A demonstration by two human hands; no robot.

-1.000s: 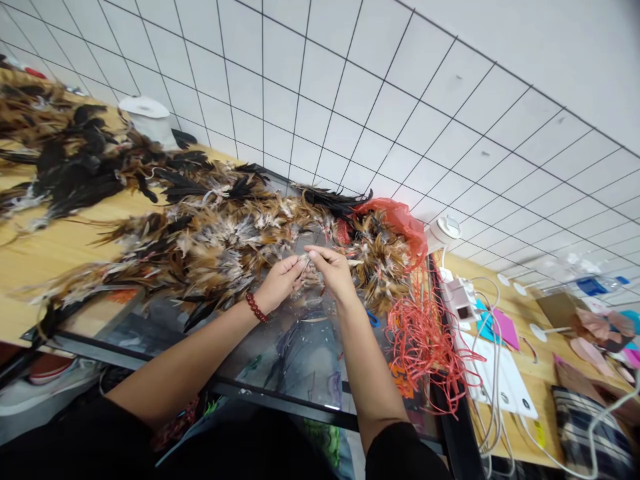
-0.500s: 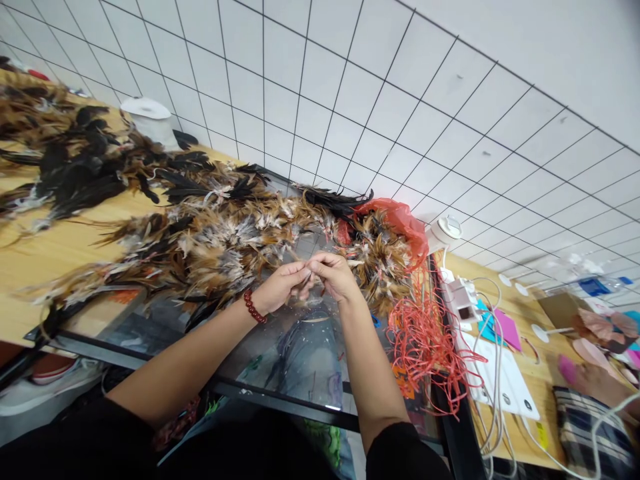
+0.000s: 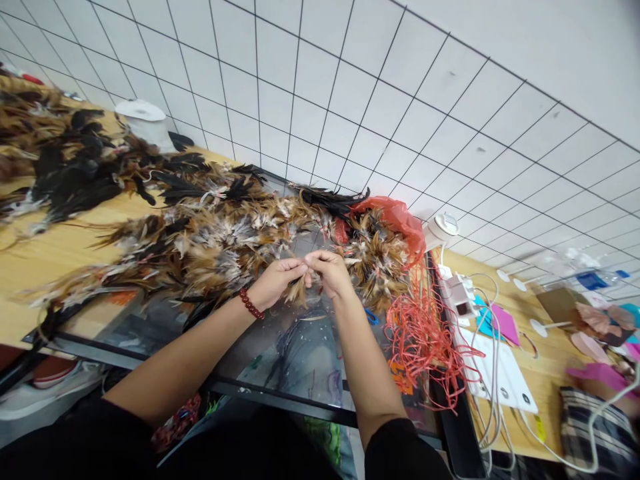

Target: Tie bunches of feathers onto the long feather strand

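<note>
My left hand (image 3: 276,281), with a red bead bracelet (image 3: 251,304) at the wrist, is closed in a pinch. Tan-brown feathers (image 3: 297,293) stick out below its fingers. My right hand (image 3: 332,272) is also pinched, its fingertips meeting those of the left; whatever lies between them is too small to make out. Both hands are above a glass tabletop (image 3: 280,347). Just behind them spreads a heap of brown and white feather bunches (image 3: 220,233). More feathers (image 3: 377,260) lie right of my right hand, partly in a red plastic bag (image 3: 411,230).
Tangled red string (image 3: 425,333) lies at the right, near a blue-handled object (image 3: 371,317). Beyond it are a white power strip (image 3: 505,373), cables and a lidded white cup (image 3: 440,230). Black feathers (image 3: 75,167) and a white roll (image 3: 145,123) are at left. A wire grid stands behind.
The feathers under my left hand now show more clearly, pointing downward. My hands remain together at the fingertips, and the view has shifted slightly.
</note>
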